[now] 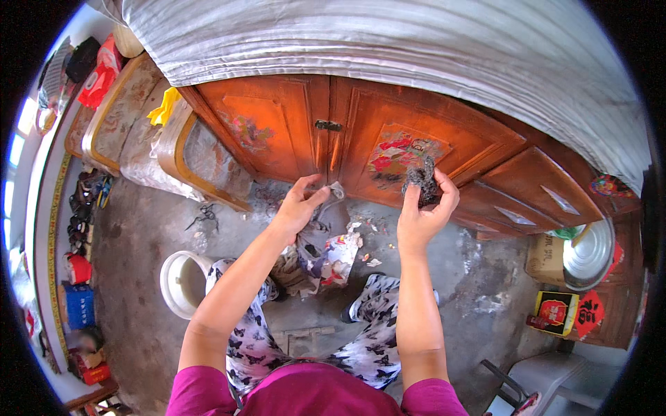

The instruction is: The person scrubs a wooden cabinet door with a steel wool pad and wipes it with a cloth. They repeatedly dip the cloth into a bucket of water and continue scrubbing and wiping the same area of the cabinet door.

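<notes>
My right hand (429, 211) grips a dark grey steel wool scrubber (421, 184) between thumb and fingers, in front of the right door of an orange-brown wooden cabinet (288, 93). Behind the scrubber, the door panel carries a worn, partly scraped flower picture (399, 154). My left hand (298, 206) is lower, near the cabinet's bottom edge, its thumb and fingers closed at the top of a thin greyish plastic bag (313, 239). Crumpled scraps (340, 258) show in and around the bag, between my feet. Another flower picture (246, 133) is on the left door.
A white bucket (184, 283) stands on the concrete floor at my left. Scissors (204, 218) lie near a plastic-covered sofa (191, 156). A pale cloth (388, 41) drapes over the cabinet top. Boxes (555, 310) and a round metal lid (590, 255) are at the right.
</notes>
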The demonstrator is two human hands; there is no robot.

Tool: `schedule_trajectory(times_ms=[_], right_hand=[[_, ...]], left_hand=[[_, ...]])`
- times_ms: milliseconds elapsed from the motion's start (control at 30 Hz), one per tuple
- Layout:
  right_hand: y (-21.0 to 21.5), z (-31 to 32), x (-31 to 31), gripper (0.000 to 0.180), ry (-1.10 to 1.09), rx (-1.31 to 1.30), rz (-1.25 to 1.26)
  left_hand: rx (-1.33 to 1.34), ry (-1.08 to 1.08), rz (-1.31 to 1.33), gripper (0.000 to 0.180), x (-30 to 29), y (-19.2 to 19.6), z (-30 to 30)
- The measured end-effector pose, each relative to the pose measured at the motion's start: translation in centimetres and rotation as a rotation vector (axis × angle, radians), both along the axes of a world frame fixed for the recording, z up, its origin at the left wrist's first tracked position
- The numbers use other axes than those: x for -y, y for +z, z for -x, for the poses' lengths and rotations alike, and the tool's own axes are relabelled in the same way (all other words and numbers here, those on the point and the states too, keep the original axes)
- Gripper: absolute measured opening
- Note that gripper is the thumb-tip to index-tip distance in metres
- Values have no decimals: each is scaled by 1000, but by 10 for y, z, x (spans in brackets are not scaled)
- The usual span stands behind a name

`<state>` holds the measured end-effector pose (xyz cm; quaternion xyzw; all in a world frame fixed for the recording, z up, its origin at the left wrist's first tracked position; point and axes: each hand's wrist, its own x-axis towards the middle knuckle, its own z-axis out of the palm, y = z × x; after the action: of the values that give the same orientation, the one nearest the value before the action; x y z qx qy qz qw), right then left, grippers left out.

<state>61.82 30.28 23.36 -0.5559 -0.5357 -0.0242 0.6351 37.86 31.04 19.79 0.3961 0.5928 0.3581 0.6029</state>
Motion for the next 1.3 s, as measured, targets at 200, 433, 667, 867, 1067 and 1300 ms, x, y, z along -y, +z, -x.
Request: schedule_trajectory(times_ms=[200, 433, 667, 867, 1067, 1300], right_hand=[[50, 8, -30, 44, -171, 423, -178], [-8, 17, -61, 37, -161, 651, -181], [30, 25, -47, 40, -100, 667, -151], [11, 12, -48, 41, -7, 801, -45], [48, 23, -49, 39, -155, 731, -174], [18, 11, -45, 40, -38, 880, -24]], left_hand=[[-32, 45, -138, 63, -16, 0, -10], [-549, -39, -380, 80, -19, 1, -23], [-591, -18, -483, 76, -16, -2, -11], [-530, -30, -444, 74, -19, 6, -20], [-530, -31, -472, 75, -23, 4, -11], [-568, -53, -478, 76, -23, 2, -15]])
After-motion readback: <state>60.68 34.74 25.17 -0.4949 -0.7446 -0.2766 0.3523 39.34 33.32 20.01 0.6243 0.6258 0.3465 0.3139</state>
